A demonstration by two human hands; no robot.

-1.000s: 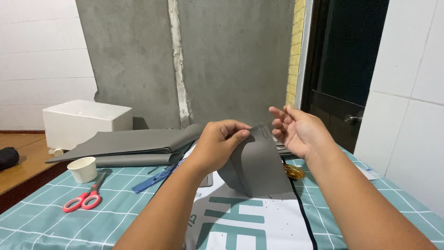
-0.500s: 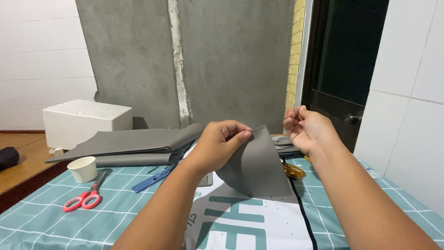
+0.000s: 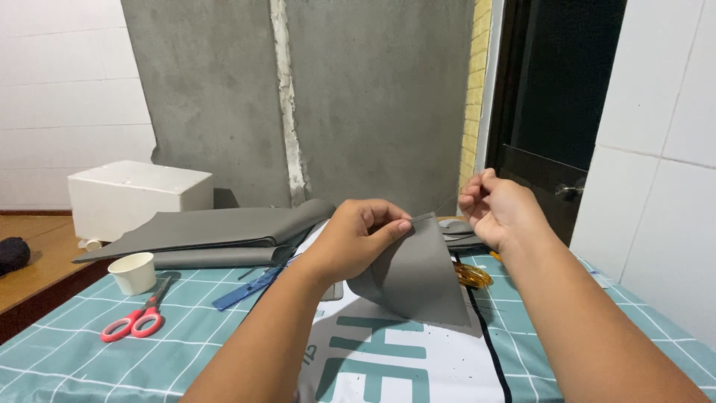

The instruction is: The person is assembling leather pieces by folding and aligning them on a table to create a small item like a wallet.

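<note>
My left hand [image 3: 365, 237] pinches the top edge of a curved grey fabric piece [image 3: 418, 280] and holds it upright above the table. My right hand [image 3: 498, 209] is up and to the right of it, fingers closed in a pinch. A thin thread [image 3: 422, 217] runs from the piece's top edge toward that hand. Under the piece lies a white sheet with teal letters [image 3: 388, 362].
On the teal checked tablecloth [image 3: 67, 358] lie red scissors [image 3: 134, 322], a white paper cup [image 3: 134, 272], a blue ruler [image 3: 246, 289] and an amber tape roll [image 3: 473, 275]. Folded grey material [image 3: 216, 233] and a white box [image 3: 138, 198] sit behind. A dark doorway [image 3: 559, 112] is at right.
My right hand has drawn away from the piece's top edge, going right and slightly up with fingers closing. My left hand keeps the piece in place.
</note>
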